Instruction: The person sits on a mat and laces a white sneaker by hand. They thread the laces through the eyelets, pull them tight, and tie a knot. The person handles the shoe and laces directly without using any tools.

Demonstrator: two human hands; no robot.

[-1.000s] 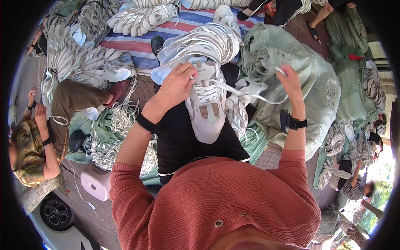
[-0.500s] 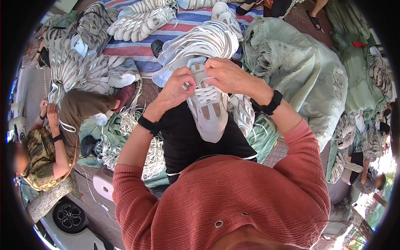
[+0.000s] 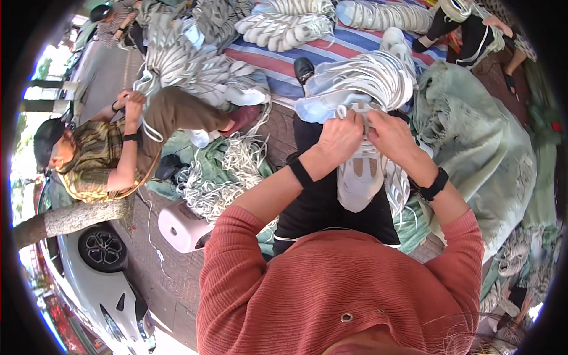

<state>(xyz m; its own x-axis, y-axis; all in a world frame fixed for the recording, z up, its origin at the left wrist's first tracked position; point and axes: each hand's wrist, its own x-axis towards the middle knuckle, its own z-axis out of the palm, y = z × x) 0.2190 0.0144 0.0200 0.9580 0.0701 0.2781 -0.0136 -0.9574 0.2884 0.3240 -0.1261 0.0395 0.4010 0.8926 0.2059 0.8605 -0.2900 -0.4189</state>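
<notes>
A white and beige sneaker upper (image 3: pixel 358 184) lies on my lap, its toe toward me. My left hand (image 3: pixel 342 137) and my right hand (image 3: pixel 393 136) meet over its lacing, each closed with fingers pinched on the white shoelace. My fingers hide most of the lace and eyelets. Just beyond my hands spreads a fanned stack of similar uppers (image 3: pixel 378 77), white with pale blue linings. Another upper (image 3: pixel 396 186) shows beside my right knee, partly covered by my arm.
Loose white laces (image 3: pixel 219 177) heap on green cloth to my left, beside a pink stool (image 3: pixel 180 228). A large pale green sack (image 3: pixel 473 136) stands at my right. A seated co-worker (image 3: pixel 94 157) is at the left, near a tree trunk (image 3: pixel 77 222) and a parked car (image 3: pixel 109 296).
My view has turned leftward, so the scene sits farther right and more of the co-worker and car shows. My hands have come closer together over the lacing.
</notes>
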